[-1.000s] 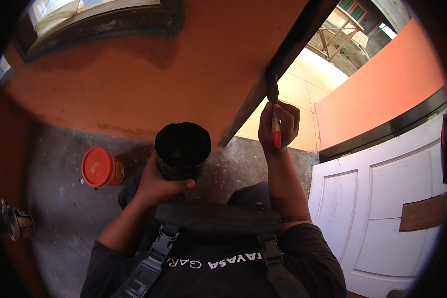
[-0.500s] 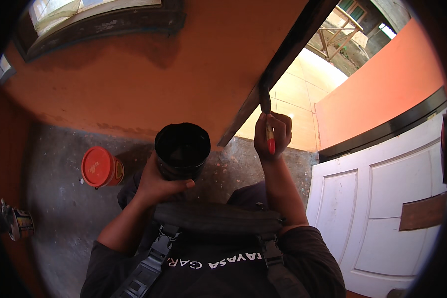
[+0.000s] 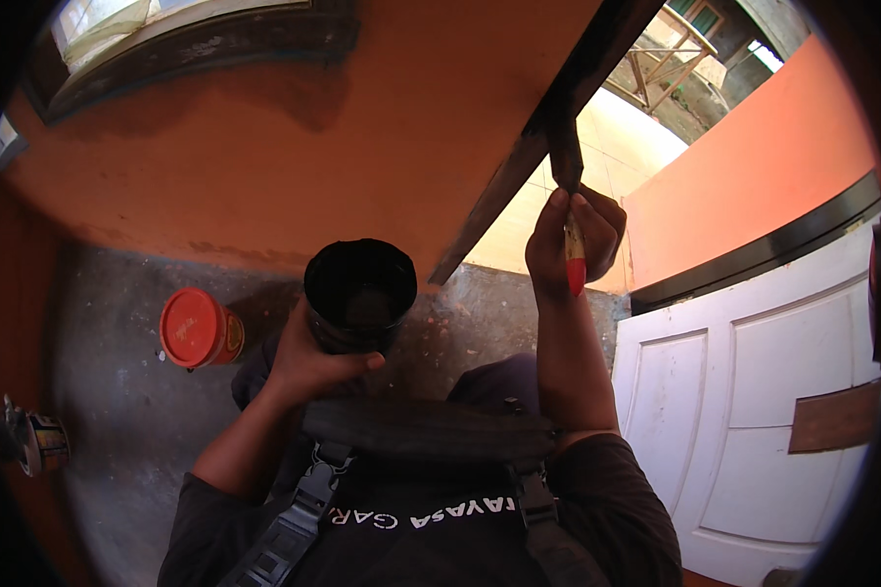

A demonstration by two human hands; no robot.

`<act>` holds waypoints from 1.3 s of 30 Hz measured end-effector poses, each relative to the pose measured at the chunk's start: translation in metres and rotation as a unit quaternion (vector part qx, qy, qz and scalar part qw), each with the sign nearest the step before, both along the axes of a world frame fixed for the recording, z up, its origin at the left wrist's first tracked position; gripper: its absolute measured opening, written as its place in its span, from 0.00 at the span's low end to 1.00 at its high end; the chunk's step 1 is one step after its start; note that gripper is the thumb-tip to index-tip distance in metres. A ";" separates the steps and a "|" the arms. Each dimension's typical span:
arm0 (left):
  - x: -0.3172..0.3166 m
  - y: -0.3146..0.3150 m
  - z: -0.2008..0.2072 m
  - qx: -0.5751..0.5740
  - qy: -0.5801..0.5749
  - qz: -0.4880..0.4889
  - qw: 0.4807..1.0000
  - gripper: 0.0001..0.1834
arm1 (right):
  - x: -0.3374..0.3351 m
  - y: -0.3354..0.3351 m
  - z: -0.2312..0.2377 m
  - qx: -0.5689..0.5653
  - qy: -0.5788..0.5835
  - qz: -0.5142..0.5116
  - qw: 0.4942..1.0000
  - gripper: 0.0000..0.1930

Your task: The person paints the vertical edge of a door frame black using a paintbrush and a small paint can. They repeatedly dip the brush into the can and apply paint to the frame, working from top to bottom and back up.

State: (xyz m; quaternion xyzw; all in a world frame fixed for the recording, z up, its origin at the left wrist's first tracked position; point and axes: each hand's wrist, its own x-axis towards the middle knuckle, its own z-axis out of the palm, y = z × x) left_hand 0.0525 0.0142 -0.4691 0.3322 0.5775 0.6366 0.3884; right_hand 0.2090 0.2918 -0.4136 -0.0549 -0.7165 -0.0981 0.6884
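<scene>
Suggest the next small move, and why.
I'd likely draw the brush down the frame: the right hand seems to hold it against the wood, and the stretch below looks browner than the dark part above. The left hand holds the pot, apart from the brush.

Left hand [image 3: 313,364] grips pot [image 3: 357,333], right hand [image 3: 597,233] paintbrush [image 3: 566,164].

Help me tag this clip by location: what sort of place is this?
Probably the entrance of a house: there is a white panelled door, a dark doorframe and a window set in an orange wall.
</scene>
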 end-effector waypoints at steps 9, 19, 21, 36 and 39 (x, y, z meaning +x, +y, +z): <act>-0.003 -0.002 -0.004 0.021 -0.018 -0.001 1.000 0.53 | -0.005 -0.002 -0.034 -0.070 -0.035 0.017 0.997 0.13; -0.004 -0.004 -0.002 0.004 -0.004 -0.009 1.000 0.54 | -0.004 -0.003 -0.053 -0.094 -0.039 0.012 0.995 0.13; -0.004 -0.004 -0.003 0.003 0.003 -0.005 1.000 0.55 | -0.004 -0.003 -0.055 -0.097 -0.037 0.014 0.995 0.13; -0.006 -0.006 -0.003 0.004 0.008 -0.013 1.000 0.55 | -0.001 -0.012 -0.083 -0.150 -0.047 0.022 0.987 0.11; -0.005 -0.007 -0.002 0.010 0.005 -0.007 1.000 0.54 | 0.009 -0.023 -0.081 -0.154 -0.062 0.015 0.986 0.12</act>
